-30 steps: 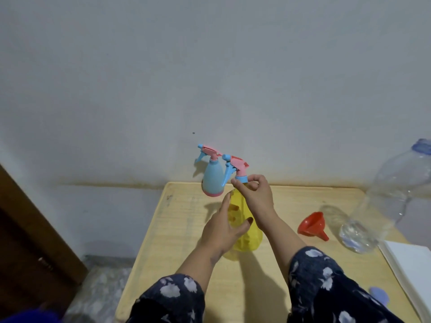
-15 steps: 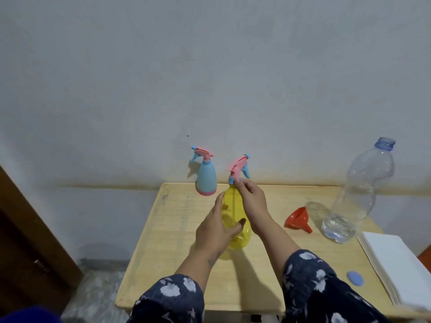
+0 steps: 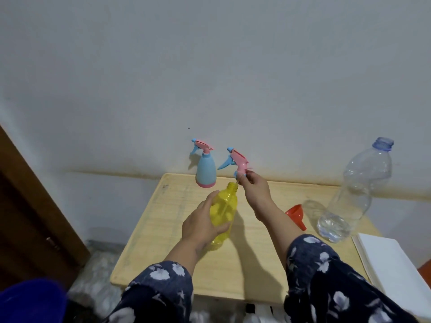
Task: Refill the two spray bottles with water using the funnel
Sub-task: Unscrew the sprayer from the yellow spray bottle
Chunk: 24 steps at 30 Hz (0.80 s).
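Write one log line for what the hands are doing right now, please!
left hand: holds yellow bottle, neck open | right hand: lifts pink sprayer top off | funnel: unused on table | blue bottle: still capped

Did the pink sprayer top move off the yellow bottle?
Yes. The pink sprayer top now sits lifted above the yellow bottle, up and to the right of its open neck, held by the right hand. Earlier it sat on the neck.

Pale wooden table [image 3: 163,229] | far edge – blue spray bottle [image 3: 205,169] upright | right side – red funnel [image 3: 296,213] on its side, clear water bottle [image 3: 349,201] just beside | right edge – white stack [image 3: 394,264]
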Motion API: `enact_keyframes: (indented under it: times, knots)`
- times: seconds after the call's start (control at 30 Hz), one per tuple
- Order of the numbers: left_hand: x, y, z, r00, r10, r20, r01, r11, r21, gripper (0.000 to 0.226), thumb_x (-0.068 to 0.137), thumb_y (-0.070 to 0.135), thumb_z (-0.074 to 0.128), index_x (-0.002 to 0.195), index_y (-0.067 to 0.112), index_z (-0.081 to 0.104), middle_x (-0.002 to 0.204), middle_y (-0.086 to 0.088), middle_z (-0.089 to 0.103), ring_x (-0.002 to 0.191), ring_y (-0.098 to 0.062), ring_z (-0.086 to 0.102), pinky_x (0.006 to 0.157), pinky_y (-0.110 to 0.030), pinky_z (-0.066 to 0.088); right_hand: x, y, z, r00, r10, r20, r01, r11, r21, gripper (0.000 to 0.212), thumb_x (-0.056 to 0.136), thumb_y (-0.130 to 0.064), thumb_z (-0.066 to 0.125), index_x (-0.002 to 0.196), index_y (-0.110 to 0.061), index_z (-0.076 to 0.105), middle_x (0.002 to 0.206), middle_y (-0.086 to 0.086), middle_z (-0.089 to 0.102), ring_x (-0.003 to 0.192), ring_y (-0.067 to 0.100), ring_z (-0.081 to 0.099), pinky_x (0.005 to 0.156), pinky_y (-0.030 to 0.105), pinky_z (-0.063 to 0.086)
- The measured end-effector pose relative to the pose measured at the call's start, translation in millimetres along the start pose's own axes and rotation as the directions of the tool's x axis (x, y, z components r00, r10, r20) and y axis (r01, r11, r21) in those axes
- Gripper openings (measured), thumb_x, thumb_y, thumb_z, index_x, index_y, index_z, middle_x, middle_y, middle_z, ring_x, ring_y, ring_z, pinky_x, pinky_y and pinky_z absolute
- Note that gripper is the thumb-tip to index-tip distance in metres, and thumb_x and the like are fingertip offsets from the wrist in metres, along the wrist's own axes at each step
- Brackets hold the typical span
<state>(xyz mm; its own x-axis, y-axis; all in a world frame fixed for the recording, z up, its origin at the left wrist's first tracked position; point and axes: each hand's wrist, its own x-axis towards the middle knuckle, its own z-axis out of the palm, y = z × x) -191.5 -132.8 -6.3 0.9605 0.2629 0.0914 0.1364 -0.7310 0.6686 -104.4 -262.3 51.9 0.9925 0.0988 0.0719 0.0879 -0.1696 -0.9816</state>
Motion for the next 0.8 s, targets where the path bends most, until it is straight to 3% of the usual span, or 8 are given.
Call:
enact_keyframes:
  times: [0.13,0.3,0.4,0.57,0.8]
  knots:
    - [-8,-25,-6,0.999,-0.008,0.052,0.004,0.997,0.072,0.084,0.075,0.045,0.075,0.141,0.052,0.024,0.138,0.016,0.047,0.118,-0.016,0.055,0.079,-0.03,0.048,12,-1,-9,0.997,0.055,-0.056,-0.047,0.989,0.138,0.027,0.096,-0.027,0.053,0.116,-0.008,0.054,0.098,0.005,0.065,0.092,0.024,0.066,0.081,0.038,0.051]
    - [-10,-56,-15,0.998,-0.056,0.008,0.055,0.994,0.093,0.083,0.081,0.032,0.075,0.146,0.037,0.024,0.147,0.004,0.04,0.123,-0.023,0.051,0.085,-0.034,0.049,34,-5,-31,0.979,0.148,-0.141,-0.112,0.966,0.233,0.031,0.097,-0.029,0.048,0.116,-0.005,0.056,0.092,0.003,0.062,0.076,0.016,0.063,0.07,0.032,0.053]
    - [-10,-72,-17,0.99,-0.127,-0.057,0.13,0.99,0.055,0.087,0.081,0.027,0.076,0.148,0.03,0.021,0.149,-0.002,0.037,0.129,-0.025,0.046,0.09,-0.036,0.046,40,10,-44,0.959,0.219,-0.179,-0.187,0.966,0.177,0.025,0.097,-0.025,0.046,0.107,-0.007,0.06,0.087,0.002,0.063,0.082,0.021,0.06,0.085,0.041,0.052]
    - [3,-61,-12,0.984,-0.132,-0.12,0.127,0.991,-0.05,0.086,0.079,0.031,0.078,0.145,0.034,0.022,0.147,-0.001,0.04,0.124,-0.028,0.05,0.089,-0.038,0.047,33,62,-42,0.921,0.384,-0.07,-0.386,0.922,-0.012,0.024,0.094,-0.028,0.048,0.079,-0.015,0.063,0.081,0.01,0.064,0.067,0.022,0.055,0.068,0.035,0.045]
    - [32,-37,-1,0.988,-0.098,-0.122,0.08,0.986,-0.144,0.088,0.077,0.037,0.079,0.144,0.037,0.021,0.144,-0.001,0.043,0.125,-0.024,0.049,0.094,-0.039,0.046,13,119,-36,0.848,0.529,-0.04,-0.529,0.837,-0.138,0.036,0.098,-0.029,0.044,0.075,-0.007,0.061,0.072,0.01,0.062,0.07,0.027,0.057,0.074,0.04,0.048]
